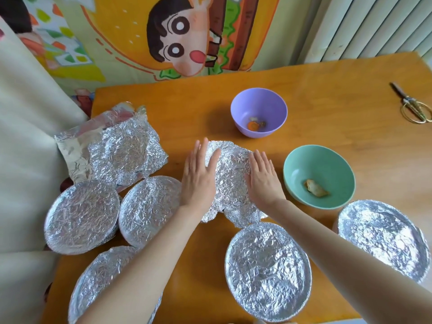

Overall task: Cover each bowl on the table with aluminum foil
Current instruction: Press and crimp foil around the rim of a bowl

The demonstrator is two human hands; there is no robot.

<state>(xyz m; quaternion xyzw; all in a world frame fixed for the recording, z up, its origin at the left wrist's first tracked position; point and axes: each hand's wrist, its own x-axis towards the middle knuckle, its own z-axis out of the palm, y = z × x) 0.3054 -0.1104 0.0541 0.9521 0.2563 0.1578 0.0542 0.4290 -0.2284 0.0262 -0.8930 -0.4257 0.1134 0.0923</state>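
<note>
Room: cartoon cloth (182,36) behind, radiator (364,26) far right, cream fabric (28,136) left.
Table (350,108): orange wood.
Covered bowls (81,216): five under foil; three near left, one near centre, one right.
Spare foil (124,148): crumpled pile, far left.
Foil sheet (231,181): centre, crumpled.
Left hand (201,174), right hand (263,177): fingers straight, pressing flat on foil sheet.
Purple bowl (259,112), green bowl (319,176): uncovered, scraps inside.
Scissors (411,106): far right.

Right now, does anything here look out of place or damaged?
At the left, loose foil sheets overhang the table edge. The foil sheet pressed under the left hand and right hand is heavily creased, with a ragged near edge.
</note>
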